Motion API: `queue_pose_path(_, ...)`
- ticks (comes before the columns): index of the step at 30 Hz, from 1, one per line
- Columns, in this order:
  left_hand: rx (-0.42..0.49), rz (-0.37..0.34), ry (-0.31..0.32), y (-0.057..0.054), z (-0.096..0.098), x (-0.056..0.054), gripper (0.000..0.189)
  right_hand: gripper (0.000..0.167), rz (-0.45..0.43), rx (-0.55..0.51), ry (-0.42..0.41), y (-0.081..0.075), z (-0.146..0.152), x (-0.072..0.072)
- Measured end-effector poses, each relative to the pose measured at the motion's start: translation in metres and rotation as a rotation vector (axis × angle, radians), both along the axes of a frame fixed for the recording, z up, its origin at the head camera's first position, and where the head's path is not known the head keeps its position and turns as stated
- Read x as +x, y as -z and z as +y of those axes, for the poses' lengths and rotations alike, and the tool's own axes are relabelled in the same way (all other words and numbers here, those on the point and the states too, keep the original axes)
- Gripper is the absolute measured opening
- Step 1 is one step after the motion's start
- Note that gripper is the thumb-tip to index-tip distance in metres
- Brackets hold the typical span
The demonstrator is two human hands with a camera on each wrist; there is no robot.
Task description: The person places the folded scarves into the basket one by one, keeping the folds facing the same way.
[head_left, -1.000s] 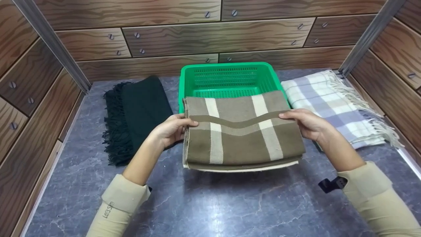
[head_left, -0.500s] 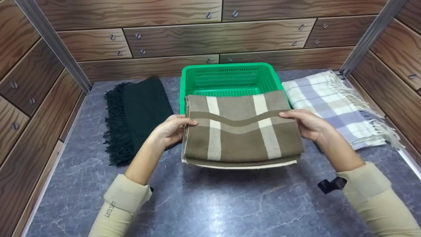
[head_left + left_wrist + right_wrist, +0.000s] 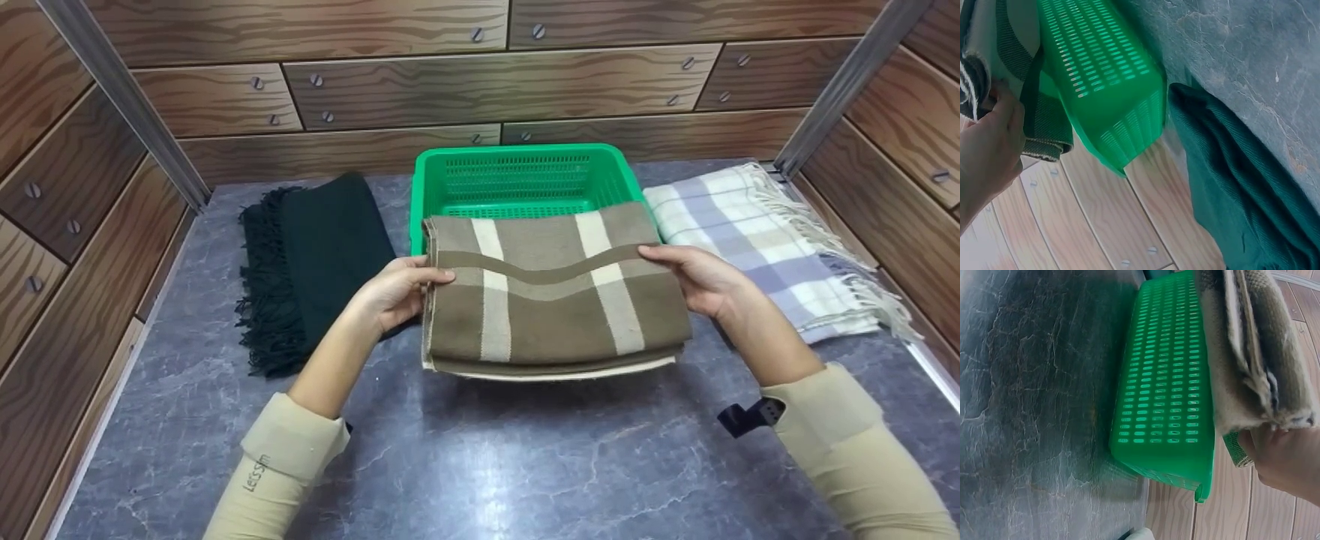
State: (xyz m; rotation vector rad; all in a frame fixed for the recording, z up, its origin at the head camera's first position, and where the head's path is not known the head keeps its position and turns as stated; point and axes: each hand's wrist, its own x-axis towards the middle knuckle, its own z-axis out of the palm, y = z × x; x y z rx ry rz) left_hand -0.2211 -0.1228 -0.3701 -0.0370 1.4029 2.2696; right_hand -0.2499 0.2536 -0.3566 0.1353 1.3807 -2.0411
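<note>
A folded brown and beige scarf with cream stripes [image 3: 555,315] is held up in front of the green basket [image 3: 420,195], overlapping its near rim in the head view. My left hand [image 3: 397,292] grips its left edge, thumb on top and fingers beneath. On the opposite edge, my right hand [image 3: 701,281] pinches the cloth the same way. Both wrist views show the scarf's layered folds [image 3: 1264,354] raised beside the perforated basket wall [image 3: 1095,50]. The scarf hides the front of the basket from the head camera.
A black fringed scarf [image 3: 330,255] lies folded left of the basket. On the right lies a white and lavender checked scarf [image 3: 750,240] with pale fringe. Wood-patterned panels [image 3: 480,90] wall in the grey marbled tabletop [image 3: 480,465].
The folded scarf's near edge has risen slightly, toward the basket, with both hands keeping their grip. The basket and the other two scarves stay where they were.
</note>
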Motion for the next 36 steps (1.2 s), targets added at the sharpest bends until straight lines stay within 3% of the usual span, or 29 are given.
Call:
queue_pose_path(11, 0.027, -0.004, -0.013, 0.003, 0.000, -0.005, 0.021, 0.033, 0.030, -0.020, -0.022, -0.004, 0.000, -0.002)
queue_pose_path(26, 0.029, 0.033, -0.017, -0.004, 0.001, -0.009, 0.038, 0.029, 0.111, -0.065, -0.034, -0.014, -0.002, -0.008)
queue_pose_path(36, 0.035, 0.021, -0.054, -0.012, -0.001, -0.022, 0.050, 0.028, 0.115, -0.108, -0.016, -0.021, -0.003, -0.020)
